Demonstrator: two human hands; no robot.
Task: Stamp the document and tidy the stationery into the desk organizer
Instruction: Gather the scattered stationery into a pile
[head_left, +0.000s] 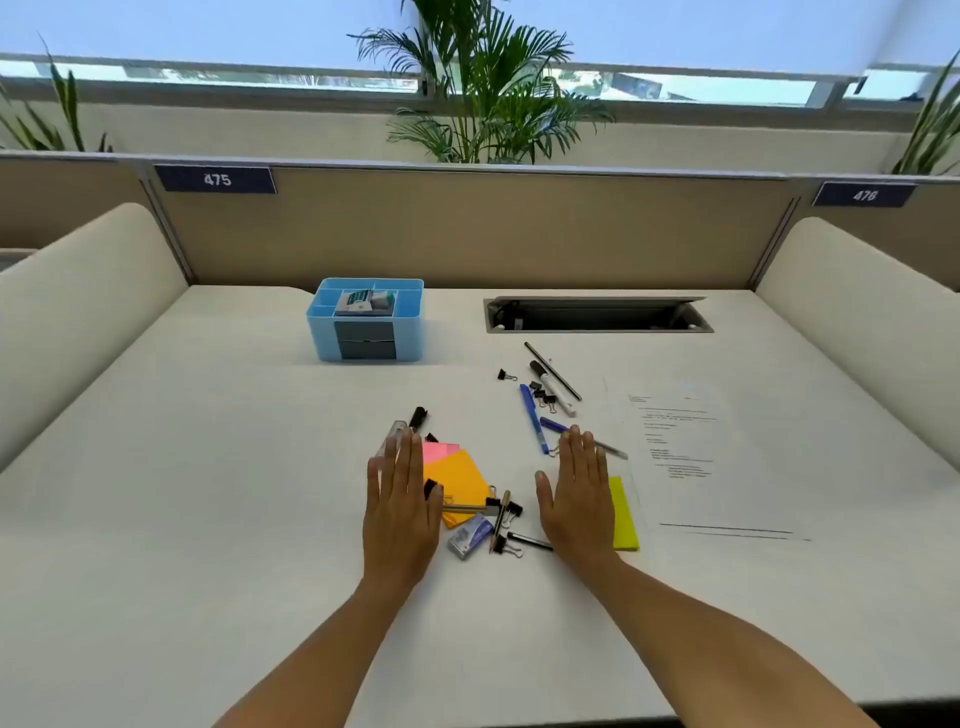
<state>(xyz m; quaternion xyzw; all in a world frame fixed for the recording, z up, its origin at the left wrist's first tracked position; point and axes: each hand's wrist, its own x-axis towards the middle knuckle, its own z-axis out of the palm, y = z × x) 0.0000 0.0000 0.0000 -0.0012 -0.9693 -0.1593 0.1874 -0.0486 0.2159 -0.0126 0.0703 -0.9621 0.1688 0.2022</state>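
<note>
White surface (208, 467) carries everything. Nearest us both hands lie flat, palms down. Our left hand (402, 512) overlaps the left edge of the orange sticky-note pad (460, 480) and our right hand (576, 499) rests just right of it, fingers straight and side by side, gripping nothing. Between the hands, on the pad's near right corner, lie a staple box (470, 536) and some binder clips (511, 508). The document (691, 457) lies well right of the pad, unstamped as far as we can tell. Beyond the pad to the right, blue pens (534, 421) and a marker (553, 388) are scattered. Far beyond the pad, slightly left, stands the blue desk organizer (363, 322), with what may be the stamp (361, 304) in its top. We should fetch that first, press it squarely near the ruled lines at the page's foot, and keep loose clips off the sheet.
</note>
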